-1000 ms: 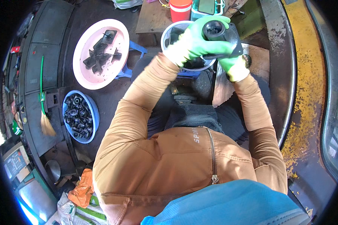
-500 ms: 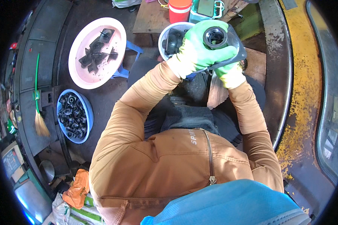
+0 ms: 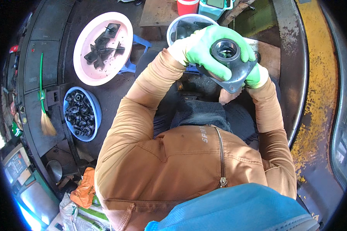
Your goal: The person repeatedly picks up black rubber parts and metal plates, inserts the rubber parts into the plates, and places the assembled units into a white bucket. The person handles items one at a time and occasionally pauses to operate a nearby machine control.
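Note:
A black part [image 3: 240, 75], with a square flange and a round hollow collar, is held up in front of me between both hands. My left hand [image 3: 204, 48], in a light green glove, wraps over its near left side, the fingers curled around the collar. From below and to the right, my right hand [image 3: 258, 78], gloved the same, grips the flange; most of its fingers are hidden behind the part. Just beyond my left hand stands a pale round tub [image 3: 169, 36] with larger black pieces in it.
To the left, a pink basin [image 3: 79, 46] holds black scraps beside a blue stool [image 3: 144, 41]. Below it a blue basin [image 3: 97, 109] is full of small black parts. A red tub [image 3: 187, 7] and teal box [image 3: 212, 12] stand far off. A yellow metal wall [image 3: 320, 84] bounds the right.
The black part has come nearer and tilted, so its collar opening and flange corner show more. Both hands moved slightly down and right with it, still gripping. The whole view shifted a little.

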The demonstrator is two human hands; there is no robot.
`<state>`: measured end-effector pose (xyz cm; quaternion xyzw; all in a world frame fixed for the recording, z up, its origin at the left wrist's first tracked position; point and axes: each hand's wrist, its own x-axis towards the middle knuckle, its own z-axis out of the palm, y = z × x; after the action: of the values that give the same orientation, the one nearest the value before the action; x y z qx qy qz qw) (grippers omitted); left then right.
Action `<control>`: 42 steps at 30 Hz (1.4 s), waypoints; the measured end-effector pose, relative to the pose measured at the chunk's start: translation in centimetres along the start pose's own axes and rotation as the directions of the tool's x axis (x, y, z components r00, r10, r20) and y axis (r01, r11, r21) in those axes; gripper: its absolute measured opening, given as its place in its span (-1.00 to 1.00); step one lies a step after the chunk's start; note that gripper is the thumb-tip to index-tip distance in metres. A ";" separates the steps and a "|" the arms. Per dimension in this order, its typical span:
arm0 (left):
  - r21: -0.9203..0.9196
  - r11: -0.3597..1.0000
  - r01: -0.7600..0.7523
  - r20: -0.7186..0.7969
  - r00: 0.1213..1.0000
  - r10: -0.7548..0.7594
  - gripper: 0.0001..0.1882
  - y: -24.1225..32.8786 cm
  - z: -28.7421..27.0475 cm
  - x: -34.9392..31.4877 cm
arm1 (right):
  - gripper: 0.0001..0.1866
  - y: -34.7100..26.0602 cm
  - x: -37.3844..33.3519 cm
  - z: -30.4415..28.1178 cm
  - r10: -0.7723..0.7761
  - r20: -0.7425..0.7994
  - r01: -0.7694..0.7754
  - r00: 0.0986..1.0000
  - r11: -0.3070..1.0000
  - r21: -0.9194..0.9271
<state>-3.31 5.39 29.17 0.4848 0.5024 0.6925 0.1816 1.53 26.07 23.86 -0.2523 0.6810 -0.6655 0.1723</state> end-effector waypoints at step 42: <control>0.552 0.704 0.447 -0.612 0.790 -0.022 -0.57 -5.0 -2.0 -1.2 | -0.67 2.2 7.1 2.9 -0.255 -0.748 -0.121 0.613 0.905 -0.408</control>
<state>-5.61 5.63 24.14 0.2181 0.8078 0.5429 -0.0715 -2.87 19.60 22.22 0.0084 0.8026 -0.5512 -0.2280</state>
